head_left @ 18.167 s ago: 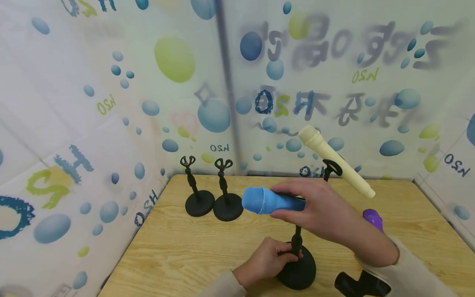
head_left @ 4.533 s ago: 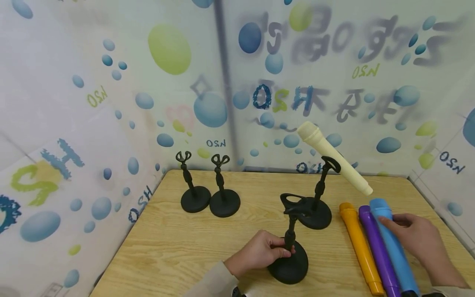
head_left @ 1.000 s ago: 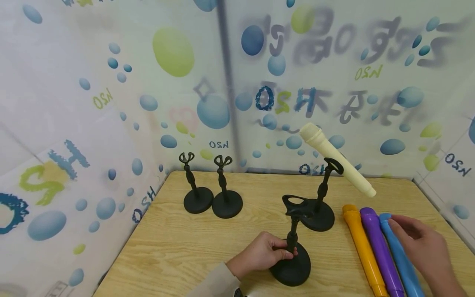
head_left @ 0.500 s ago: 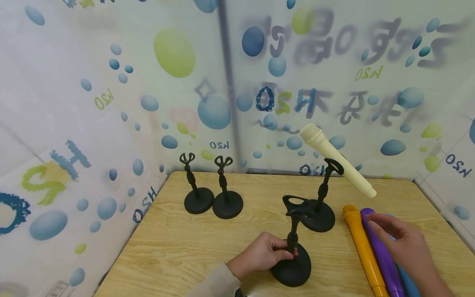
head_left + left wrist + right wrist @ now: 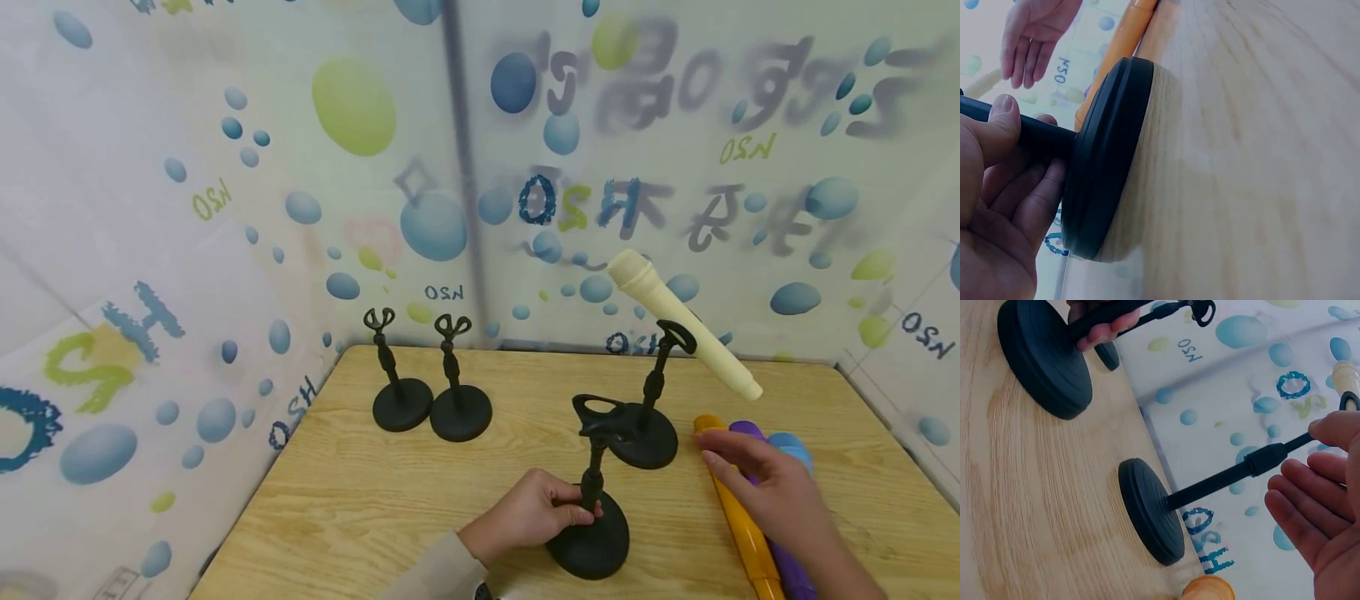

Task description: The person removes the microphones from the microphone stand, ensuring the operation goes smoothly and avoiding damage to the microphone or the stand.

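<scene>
My left hand (image 5: 528, 517) grips the pole of a black desktop microphone stand (image 5: 588, 542), its thumb and fingers wrapped low around it, just above the round base; the clip on top holds nothing. In the left wrist view that base (image 5: 1110, 156) meets the wooden table. My right hand (image 5: 780, 492) hovers over the orange microphone (image 5: 750, 542), fingers extended and nothing in them. Beside it lie a purple microphone (image 5: 791, 575) and a blue microphone (image 5: 791, 450), both partly hidden by that hand. The right wrist view shows the right hand's fingers (image 5: 1304, 494) loosely spread.
A cream microphone (image 5: 682, 325) rests tilted in the clip of another black stand (image 5: 648, 433), right behind the held one. Two more stands with bare clips, a left one (image 5: 401, 404) and a right one (image 5: 459, 412), stand at the back left. A patterned curtain (image 5: 525, 275) borders the wooden table (image 5: 360, 500).
My right hand has left the blue microphone and moved left, past the purple one, to the orange one. Much earlier it held the blue microphone near the stand. My left hand keeps its grip.
</scene>
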Action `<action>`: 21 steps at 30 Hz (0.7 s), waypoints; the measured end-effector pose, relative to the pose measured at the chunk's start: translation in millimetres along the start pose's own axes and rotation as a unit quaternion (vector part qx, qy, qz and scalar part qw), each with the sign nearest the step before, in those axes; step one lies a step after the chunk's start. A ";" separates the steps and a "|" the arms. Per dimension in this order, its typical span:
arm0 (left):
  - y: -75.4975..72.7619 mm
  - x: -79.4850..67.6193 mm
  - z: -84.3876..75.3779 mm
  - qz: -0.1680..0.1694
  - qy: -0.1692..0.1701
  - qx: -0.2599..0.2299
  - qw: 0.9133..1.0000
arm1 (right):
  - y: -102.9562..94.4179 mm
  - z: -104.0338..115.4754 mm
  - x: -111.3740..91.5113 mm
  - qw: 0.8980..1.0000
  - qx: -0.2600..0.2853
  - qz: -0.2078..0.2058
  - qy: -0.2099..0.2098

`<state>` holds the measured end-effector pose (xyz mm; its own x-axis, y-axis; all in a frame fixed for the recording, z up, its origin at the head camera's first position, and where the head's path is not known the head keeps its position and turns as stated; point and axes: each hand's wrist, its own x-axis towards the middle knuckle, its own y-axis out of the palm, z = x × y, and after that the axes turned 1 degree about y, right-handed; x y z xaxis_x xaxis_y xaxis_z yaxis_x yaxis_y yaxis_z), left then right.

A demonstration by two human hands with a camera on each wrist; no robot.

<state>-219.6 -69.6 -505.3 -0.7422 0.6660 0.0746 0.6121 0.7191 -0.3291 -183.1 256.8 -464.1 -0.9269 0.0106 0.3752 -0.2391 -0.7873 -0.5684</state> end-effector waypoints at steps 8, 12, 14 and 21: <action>-0.4 0.1 -0.6 -0.002 0.003 -0.003 1.000 | 15.1 13.1 3.2 1.000 0.005 0.022 -0.004; -0.5 -0.1 -1.8 -0.002 -0.002 -0.005 1.000 | 21.5 18.7 3.3 0.999 0.022 0.040 -0.007; -0.4 -0.2 -2.2 -0.003 -0.004 -0.006 1.000 | 24.7 22.3 3.0 0.998 0.033 0.044 -0.019; 0.1 0.6 -1.2 -0.006 -0.013 -0.007 1.000 | 36.4 36.0 4.3 0.997 0.045 0.054 -0.038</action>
<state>-219.6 -68.9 -504.2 -0.7570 0.6513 0.0533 0.6063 0.7305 -0.3144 -185.4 206.0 -456.8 -0.9202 -0.1222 0.3719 -0.1085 -0.8332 -0.5422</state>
